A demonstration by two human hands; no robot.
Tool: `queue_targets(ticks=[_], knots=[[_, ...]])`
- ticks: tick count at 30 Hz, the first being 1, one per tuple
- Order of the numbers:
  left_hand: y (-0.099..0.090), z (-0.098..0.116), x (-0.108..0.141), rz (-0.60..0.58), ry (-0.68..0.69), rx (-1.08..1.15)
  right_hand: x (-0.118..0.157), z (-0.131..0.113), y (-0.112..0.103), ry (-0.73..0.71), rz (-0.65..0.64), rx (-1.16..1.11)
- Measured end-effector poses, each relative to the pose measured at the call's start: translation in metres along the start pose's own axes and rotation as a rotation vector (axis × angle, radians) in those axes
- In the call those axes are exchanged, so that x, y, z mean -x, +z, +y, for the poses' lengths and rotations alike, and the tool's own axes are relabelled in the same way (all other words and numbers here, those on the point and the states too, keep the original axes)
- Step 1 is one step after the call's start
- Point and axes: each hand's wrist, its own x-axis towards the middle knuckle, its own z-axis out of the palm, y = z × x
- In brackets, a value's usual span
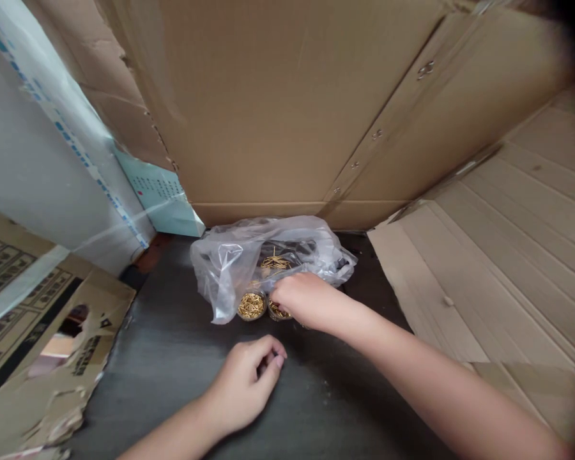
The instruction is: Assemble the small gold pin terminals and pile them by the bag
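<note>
My right hand (303,300) reaches over a small clear tub of short gold-coloured metal pins (280,312). Its fingers are bent down at the tub, and their tips are hidden behind the hand. Just left of it stands a second round tub (252,305), full of the same kind of pins. Behind both tubs lies a crumpled clear plastic bag (230,255) with longer gold-coloured pins (274,262) inside its opening. Nearer to me, my left hand (249,380) rests on the dark table, thumb and fingertips pinched together; anything between them is too small to make out.
A tall cardboard wall (278,115) closes off the back of the dark tabletop (172,319). Cardboard sheets (460,268) slope along the right, and a torn printed carton (91,326) stands at the left. A pale blue printed paper (165,191) is at the back left corner.
</note>
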Motion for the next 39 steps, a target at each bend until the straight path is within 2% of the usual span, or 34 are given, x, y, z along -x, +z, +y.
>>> queue_targets(ticks=[9, 13, 17, 21, 32, 36, 39], knots=[[-0.001, 0.000, -0.002, 0.047, 0.024, -0.009, 0.010, 0.004, -0.001, 0.045, 0.114, -0.070], [-0.002, 0.000, 0.001, 0.097, 0.061, -0.021, 0.033, -0.016, -0.003, 0.077, 0.176, -0.154], [-0.004, 0.000, 0.005, 0.133, 0.132, -0.090, 0.058, -0.044, 0.012, 0.127, 0.237, -0.485], [-0.003, 0.001, 0.006, 0.140, 0.208, -0.187, 0.070, -0.055, 0.027, 0.205, 0.249, -0.595], [-0.001, -0.002, 0.009, 0.081, 0.316, -0.298, 0.078, -0.053, 0.035, 0.236, 0.146, -0.581], [-0.003, 0.002, 0.008, 0.031, 0.310, -0.295, 0.082, -0.044, 0.021, 0.174, 0.069, -0.570], [-0.005, 0.008, 0.008, 0.015, 0.287, -0.280, 0.083, -0.021, 0.005, 0.155, 0.112, -0.511]])
